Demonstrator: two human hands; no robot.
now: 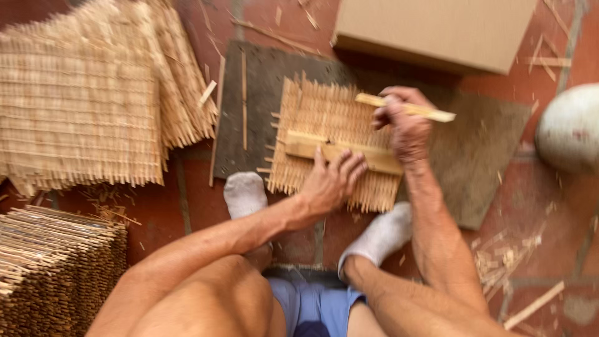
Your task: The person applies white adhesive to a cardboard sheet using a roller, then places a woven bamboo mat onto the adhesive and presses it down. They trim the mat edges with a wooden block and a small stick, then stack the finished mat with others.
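A small woven mat of thin bamboo strips [324, 118] lies on a dark grey board [262, 81] on the red tile floor. A flat wooden bar [362, 156] rests across the mat. My left hand [331, 181] presses down on that bar with fingers spread. My right hand [402, 122] is closed around a short flat wooden stick [430, 113] held over the mat's right edge. Both of my feet in white socks [246, 193] sit just below the mat.
A pile of finished woven mats [87, 93] lies at the left. A stack of thin strips [50, 268] sits at the lower left. A cardboard box [437, 31] stands behind the board. A pale rounded object [571, 128] is at the right. Splinters litter the floor.
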